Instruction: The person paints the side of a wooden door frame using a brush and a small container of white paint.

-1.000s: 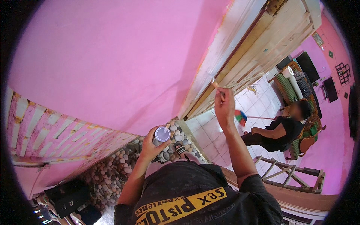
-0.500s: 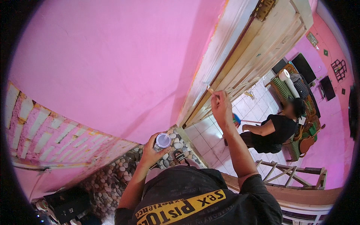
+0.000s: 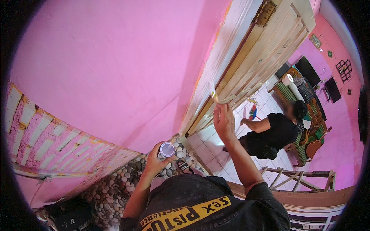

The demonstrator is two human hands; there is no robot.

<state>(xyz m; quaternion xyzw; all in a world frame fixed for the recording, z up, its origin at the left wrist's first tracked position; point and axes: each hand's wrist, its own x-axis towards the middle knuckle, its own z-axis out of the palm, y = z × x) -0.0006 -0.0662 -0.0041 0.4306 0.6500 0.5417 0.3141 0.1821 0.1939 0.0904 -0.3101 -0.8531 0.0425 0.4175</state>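
My left hand (image 3: 156, 159) is wrapped round a small round cup (image 3: 167, 149) with a pale lilac rim and what looks like whitish paint inside. Raised in front of the door frame (image 3: 210, 71), my right hand (image 3: 224, 118) pinches a small paintbrush (image 3: 214, 95) by its handle. Pale bristles point up toward the white-painted trim, but whether they touch it I cannot tell. The pink wall (image 3: 127, 65) lies left of the frame, with an orange-yellow strip along their border.
A pale wooden door (image 3: 266, 50) with a brass hinge stands open on the right. Beyond it, a person in black (image 3: 266, 133) bends near a colourful broom (image 3: 253, 112) on the tiled floor. A wooden ladder-like frame (image 3: 296, 179) lies right. Pebble-patterned flooring (image 3: 111, 192) is below me.
My right hand and the paintbrush have shifted slightly down, with the brush now more upright. The person's broom has moved. My left hand keeps the cup in nearly the same place.
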